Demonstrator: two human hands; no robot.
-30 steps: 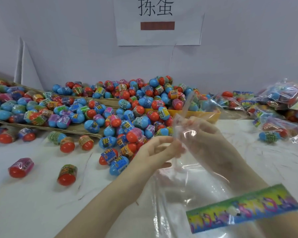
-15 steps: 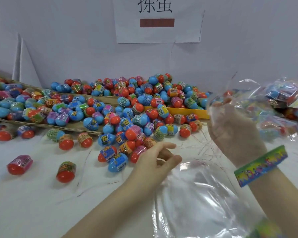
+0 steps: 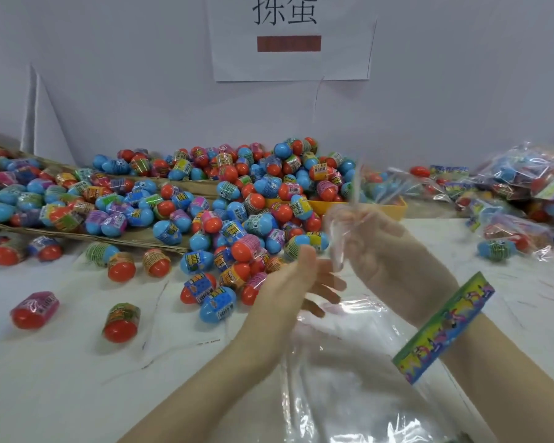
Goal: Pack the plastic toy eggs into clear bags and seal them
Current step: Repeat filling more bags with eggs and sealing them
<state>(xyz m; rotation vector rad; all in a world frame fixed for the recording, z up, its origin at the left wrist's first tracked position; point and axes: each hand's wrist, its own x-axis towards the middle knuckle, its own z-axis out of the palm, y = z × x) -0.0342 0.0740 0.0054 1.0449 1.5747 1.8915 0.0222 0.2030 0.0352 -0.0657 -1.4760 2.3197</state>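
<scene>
A: What lies closest to the person?

B: A stack of clear bags (image 3: pixel 349 378), flat on the white desk (image 3: pixel 61 378) at its near edge, under both forearms. The right wrist wears a bright printed paper band (image 3: pixel 445 327).

A: And the hands?

B: The right hand (image 3: pixel 394 251) is inside one clear bag (image 3: pixel 339 238) — the film wraps over the fingers and stands up above them, blurred. It looks like the fingers are curled round the plastic from within, gripping it. The left hand (image 3: pixel 288 282) is just beside it, fingers loosely spread and reaching toward the bag's edge; it holds nothing (whether a fingertip touches the film I cannot tell).

A: Where are the eggs?

B: A big pile of toy eggs (image 3: pixel 237 219) — blue and red halves with printed wraps — spreads over the middle of the desk just beyond the left hand, partly on flattened cardboard (image 3: pixel 135 241) toward the left edge. Two loose ones lie apart near the left: a pink-wrapped egg (image 3: pixel 34 310) and a green-wrapped egg (image 3: pixel 121 318).

A: Further back?

B: Filled bags (image 3: pixel 525 193) heaped at the far right corner, a yellow tray (image 3: pixel 390 207) behind the pile, and a paper sign (image 3: pixel 288 36) on the wall.
</scene>
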